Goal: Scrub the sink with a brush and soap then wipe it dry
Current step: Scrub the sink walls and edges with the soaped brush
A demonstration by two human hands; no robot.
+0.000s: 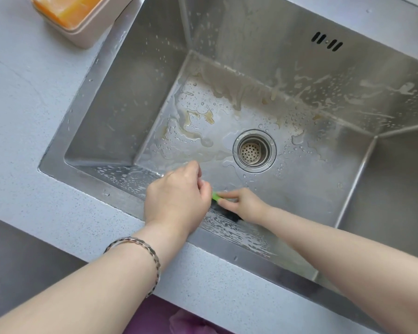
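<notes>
Your right hand (247,206) grips the brush (225,212) against the sink (130,92) near wall. Your left hand (176,201) fingers curl beside it; grip unclear.

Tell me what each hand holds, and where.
Right hand grips the brush over its green back. Whether the left hand beside it also holds it cannot be told.

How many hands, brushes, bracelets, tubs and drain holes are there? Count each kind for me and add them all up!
Hands: 2, the left hand and the right hand
Brush: 1
Bracelet: 1
Tub: 1
Drain hole: 1
Total: 6
</notes>
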